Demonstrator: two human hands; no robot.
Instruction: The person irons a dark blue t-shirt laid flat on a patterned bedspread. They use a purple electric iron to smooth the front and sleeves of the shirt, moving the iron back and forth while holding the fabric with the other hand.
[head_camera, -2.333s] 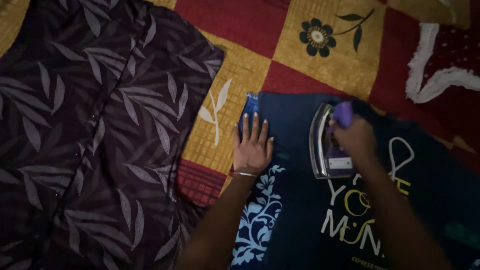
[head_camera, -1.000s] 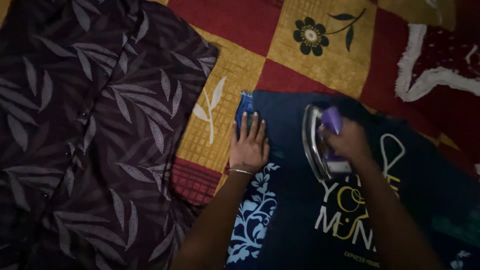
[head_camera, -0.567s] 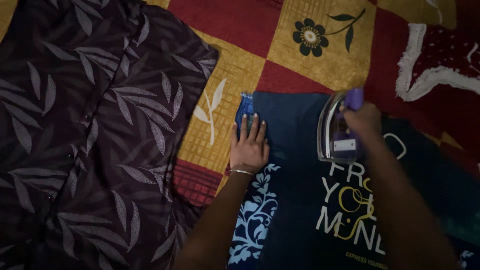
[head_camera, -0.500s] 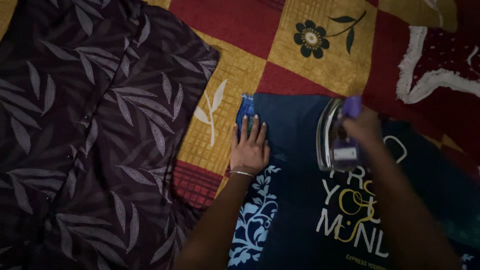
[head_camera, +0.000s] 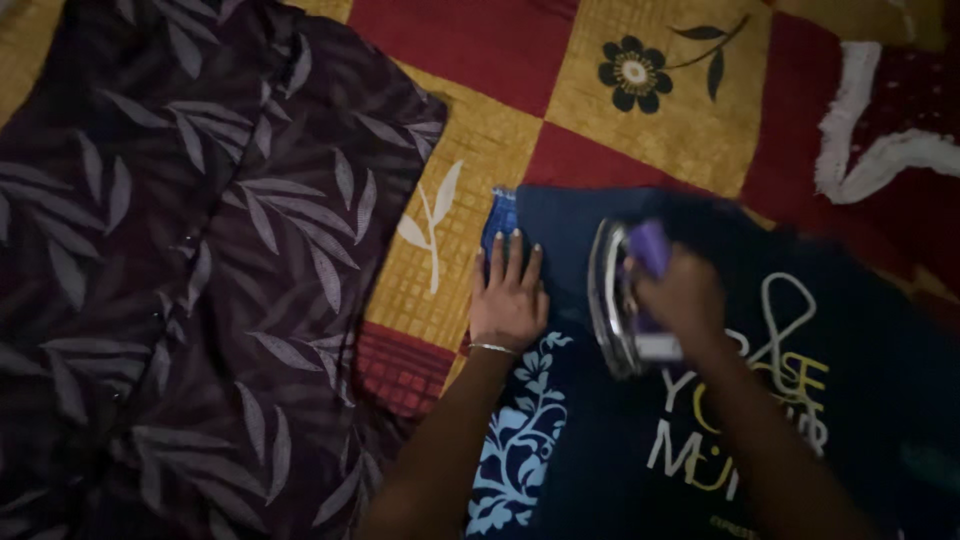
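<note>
White and yellow lettering marks the dark blue T-shirt (head_camera: 600, 440) spread on the quilt (head_camera: 470, 150). The right hand (head_camera: 683, 298) grips the iron (head_camera: 618, 300) on it. The left hand (head_camera: 508, 295) lies flat, fingers spread, at the T-shirt's left edge. A leaf-print shirt (head_camera: 180, 260) lies left.

Open quilt (head_camera: 470, 140) lies beyond the T-shirt (head_camera: 580, 430), toward the far edge. The left hand (head_camera: 508, 300) lies flat and the right hand (head_camera: 680, 295) grips the iron (head_camera: 615, 300), with a narrow strip of cloth between them. A leaf-print garment (head_camera: 180, 260) blocks the left side; a white-trimmed cloth (head_camera: 880, 120) fills the far right corner.
</note>
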